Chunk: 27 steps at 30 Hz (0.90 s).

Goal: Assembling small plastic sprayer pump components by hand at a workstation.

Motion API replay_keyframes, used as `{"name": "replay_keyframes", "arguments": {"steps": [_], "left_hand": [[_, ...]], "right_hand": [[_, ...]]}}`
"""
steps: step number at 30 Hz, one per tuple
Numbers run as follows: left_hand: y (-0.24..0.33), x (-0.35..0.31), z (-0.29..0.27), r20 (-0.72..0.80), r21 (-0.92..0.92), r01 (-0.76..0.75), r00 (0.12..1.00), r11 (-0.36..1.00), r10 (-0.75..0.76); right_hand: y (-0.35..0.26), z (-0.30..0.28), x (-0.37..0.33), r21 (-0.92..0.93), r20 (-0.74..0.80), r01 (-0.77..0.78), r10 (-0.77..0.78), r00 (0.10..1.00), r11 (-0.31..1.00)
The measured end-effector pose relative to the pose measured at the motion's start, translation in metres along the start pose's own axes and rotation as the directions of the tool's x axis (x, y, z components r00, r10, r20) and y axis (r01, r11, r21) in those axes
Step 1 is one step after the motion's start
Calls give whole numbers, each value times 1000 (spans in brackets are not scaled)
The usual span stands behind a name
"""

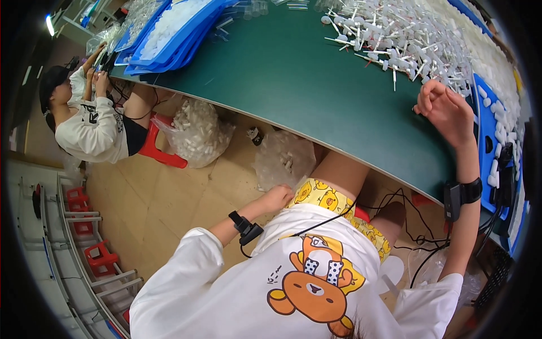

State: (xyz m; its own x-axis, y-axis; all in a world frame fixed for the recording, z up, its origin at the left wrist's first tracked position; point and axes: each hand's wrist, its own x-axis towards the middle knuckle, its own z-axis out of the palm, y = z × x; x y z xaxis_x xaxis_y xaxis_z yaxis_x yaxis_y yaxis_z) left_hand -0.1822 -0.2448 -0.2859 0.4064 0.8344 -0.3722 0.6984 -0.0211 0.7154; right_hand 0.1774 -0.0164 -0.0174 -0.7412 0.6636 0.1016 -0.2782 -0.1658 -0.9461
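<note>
My left hand rests at my lap against the yellow patterned shorts, its fingers curled in. Whatever it holds, if anything, is hidden. Over the right end of the green table, my right hand is raised with bent, closed fingers. A tiny dark spot shows at its fingertips, too small to name. Just beyond that hand lies a heap of small white plastic parts with thin stems and round caps. To its right is a blue tray with white cylindrical pieces.
Stacked blue trays with white pieces stand at the far left of the table. Clear plastic bags of white parts sit on the floor below. Another person works at left, by a red stool. Black cables hang near my right forearm.
</note>
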Motion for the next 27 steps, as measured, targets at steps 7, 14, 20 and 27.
{"name": "replay_keyframes", "arguments": {"steps": [7, 14, 20, 27], "left_hand": [[1, -18, -59, -43, -253, 232, 967, 939, -250], [20, -17, -107, 153, 125, 355, 916, 927, -371], [163, -39, -143, -37, 274, -111, 991, 955, 126], [262, -54, -136, -303, -29, -821, 550, 570, 778]], "right_hand": [[0, 3, -1, -29, -4, -13, 13, 1000, 999], [-7, 5, 0, -51, 28, -12, 13, 1000, 999], [-22, 60, -8, -345, 103, 3, 35, 994, 938], [1, 183, -51, -655, 499, 392, -20, 866, 646]]}}
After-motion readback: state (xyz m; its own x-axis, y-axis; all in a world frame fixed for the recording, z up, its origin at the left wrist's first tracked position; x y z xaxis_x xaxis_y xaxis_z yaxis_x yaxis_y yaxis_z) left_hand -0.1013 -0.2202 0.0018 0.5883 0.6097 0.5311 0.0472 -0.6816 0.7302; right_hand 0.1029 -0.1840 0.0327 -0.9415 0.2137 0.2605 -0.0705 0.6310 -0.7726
